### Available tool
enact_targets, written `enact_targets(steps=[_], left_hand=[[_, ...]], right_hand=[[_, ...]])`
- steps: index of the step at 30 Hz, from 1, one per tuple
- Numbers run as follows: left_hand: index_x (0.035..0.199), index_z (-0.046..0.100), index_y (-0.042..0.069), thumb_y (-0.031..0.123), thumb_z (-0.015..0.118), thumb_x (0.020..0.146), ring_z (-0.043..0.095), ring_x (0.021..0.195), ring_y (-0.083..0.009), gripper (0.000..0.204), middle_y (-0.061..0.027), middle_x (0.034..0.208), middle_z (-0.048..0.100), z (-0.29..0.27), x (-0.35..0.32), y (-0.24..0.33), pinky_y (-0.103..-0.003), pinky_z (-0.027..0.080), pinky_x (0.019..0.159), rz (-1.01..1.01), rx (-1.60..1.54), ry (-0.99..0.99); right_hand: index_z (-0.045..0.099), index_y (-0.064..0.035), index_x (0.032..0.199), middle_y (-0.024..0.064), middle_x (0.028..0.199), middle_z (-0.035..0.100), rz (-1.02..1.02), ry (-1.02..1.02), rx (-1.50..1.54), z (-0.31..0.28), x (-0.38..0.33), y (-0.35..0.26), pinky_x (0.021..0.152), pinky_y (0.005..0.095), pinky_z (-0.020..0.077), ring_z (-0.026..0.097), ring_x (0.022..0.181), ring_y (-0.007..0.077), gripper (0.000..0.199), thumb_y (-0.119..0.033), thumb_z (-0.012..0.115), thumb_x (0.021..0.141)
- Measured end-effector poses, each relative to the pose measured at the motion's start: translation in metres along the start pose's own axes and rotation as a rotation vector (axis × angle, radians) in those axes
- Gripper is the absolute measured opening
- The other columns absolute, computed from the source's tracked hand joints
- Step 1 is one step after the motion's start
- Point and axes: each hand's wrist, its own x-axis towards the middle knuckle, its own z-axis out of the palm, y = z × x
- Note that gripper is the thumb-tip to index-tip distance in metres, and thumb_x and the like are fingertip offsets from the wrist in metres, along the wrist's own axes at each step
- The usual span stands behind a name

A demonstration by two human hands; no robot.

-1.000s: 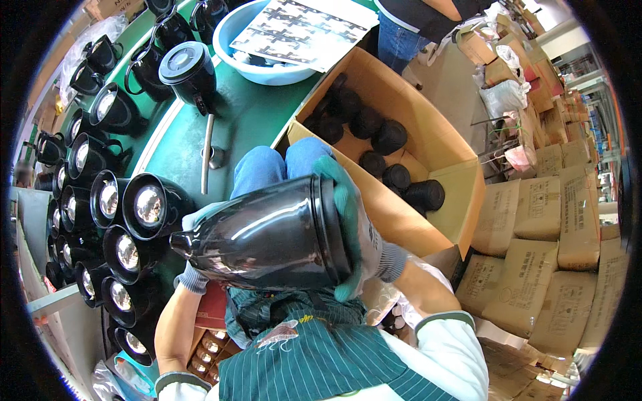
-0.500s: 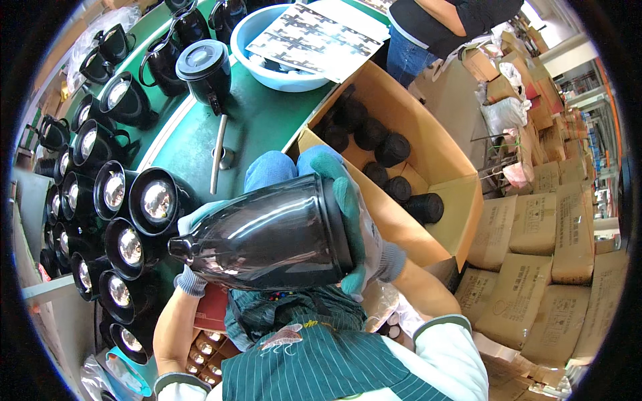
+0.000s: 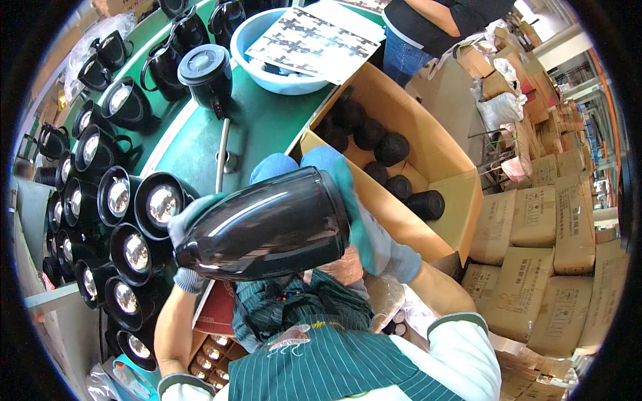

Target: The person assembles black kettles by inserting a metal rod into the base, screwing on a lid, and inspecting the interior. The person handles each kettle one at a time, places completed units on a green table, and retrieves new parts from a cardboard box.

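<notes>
A glossy black vacuum jug body [image 3: 267,227] lies sideways across my lap, its narrow spout end to the left and its broad base to the right. My left hand [image 3: 190,220], in a grey and teal work glove, grips the narrow end; part of that hand is behind the jug. Gloved in the same way, my right hand [image 3: 361,224] wraps the broad base end, its fingers blurred by motion. Several upright black jugs [image 3: 162,204] with shiny silver insides crowd the green work surface [image 3: 190,150] at the left.
An open carton [image 3: 428,160] holding several black ribbed caps stands at the right. Farther back are a blue basin [image 3: 294,83] with printed sheets on it, and a lidded black jug [image 3: 206,77]. A metal rod [image 3: 223,154] rises from the surface. Stacked cartons [image 3: 521,281] and another person [image 3: 428,33] are beyond.
The jug's base end has tipped slightly upward and its narrow end has dropped a little. My right hand has shifted and turned around the base, while my left hand keeps its grip.
</notes>
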Motion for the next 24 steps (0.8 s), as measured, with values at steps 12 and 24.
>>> enact_targets(steps=[12,24], left_hand=[[0.105,0.077,-0.002,0.013,0.072,0.079,0.076,0.081,-0.0245,0.031,-0.0134,0.089,0.077,0.005,0.024,0.036,-0.032,0.058,0.080,0.317,0.289,0.086],[0.126,0.066,-0.005,0.018,0.073,0.089,0.069,0.104,-0.0250,0.044,-0.0158,0.117,0.071,0.019,-0.025,-0.042,-0.036,0.055,0.095,-0.290,-0.537,-0.158]], right_hand=[[0.022,-0.0003,0.163,0.0225,0.165,0.025,0.384,0.298,0.405,0.036,-0.024,0.027,0.123,0.0472,0.0239,0.031,0.151,0.0348,0.113,-0.060,0.076,0.084],[0.029,-0.0032,0.161,0.0196,0.162,0.036,0.255,0.367,0.700,0.042,-0.019,-0.002,0.121,0.0436,0.0319,0.041,0.146,0.0309,0.084,-0.053,0.057,0.100]])
